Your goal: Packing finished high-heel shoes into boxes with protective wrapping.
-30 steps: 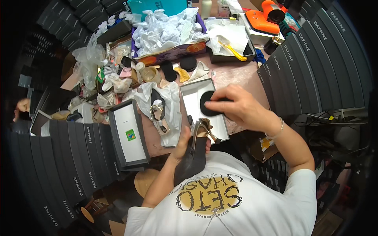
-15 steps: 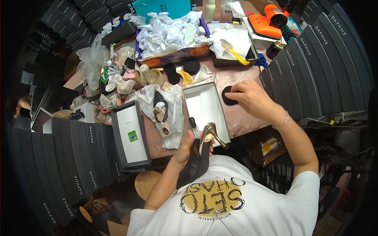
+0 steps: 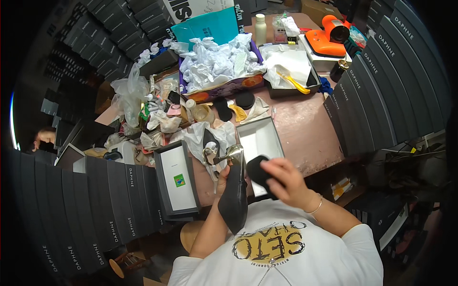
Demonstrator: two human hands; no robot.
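Note:
My left hand point(image 3: 222, 182) is closed around a black high-heeled shoe point(image 3: 234, 200) with a shiny gold heel. The shoe is held in front of my chest, toe down and heel up. My right hand point(image 3: 292, 185) grips a black rounded pad point(image 3: 258, 169) close to the right side of the shoe, with a small gap between them. The fingers of that hand are slightly blurred. Beyond the left hand, another black shoe point(image 3: 208, 138) lies on crumpled white tissue paper point(image 3: 193, 136), partly hidden by the held shoe.
An open white-lined shoe box point(image 3: 261, 133) and a box part with a green sticker point(image 3: 175, 164) lie before me. Behind are a purple box rim point(image 3: 224, 97) full of crumpled paper, a tray with a yellow-handled tool point(image 3: 293, 83), and an orange device point(image 3: 320, 42). Dark shoe boxes point(image 3: 372, 90) are stacked both sides.
My right hand has picked the black pad up off the table and brought it left and nearer, beside the shoe. My left hand has turned the shoe more upright. The view has shifted.

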